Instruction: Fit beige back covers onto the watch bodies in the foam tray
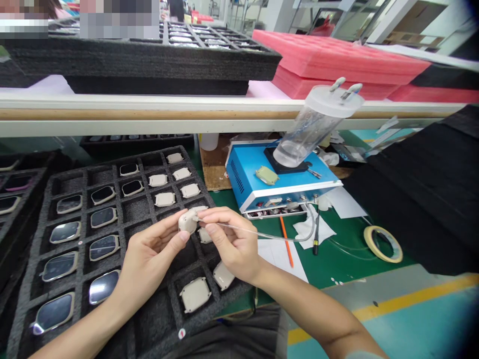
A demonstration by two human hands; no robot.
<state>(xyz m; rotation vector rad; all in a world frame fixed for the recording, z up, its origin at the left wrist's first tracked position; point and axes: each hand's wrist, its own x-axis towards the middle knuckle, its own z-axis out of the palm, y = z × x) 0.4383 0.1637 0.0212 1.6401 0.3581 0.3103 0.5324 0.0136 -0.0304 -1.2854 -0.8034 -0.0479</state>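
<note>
Between the fingertips and thumb of my left hand (151,252) is a beige watch case (188,222), raised above the black foam tray (160,311). My right hand (234,239) pinches the end of a thin clear tube (267,235) close against the case; whether its tip touches is hard to make out. Beneath my hands, the tray's right columns hold more beige cases (196,294), one partly covered by my right hand. Watches with dark screens (104,218) fill compartments on its left side.
Behind the tube stands a blue box machine (247,172), bearing a clear cylinder (310,132) and a green watch case (267,175). An orange pen (286,242) and tape roll (368,243) lie on the right. Overhead, a shelf (149,112) carries black foam trays (149,57) and pink foam (322,62).
</note>
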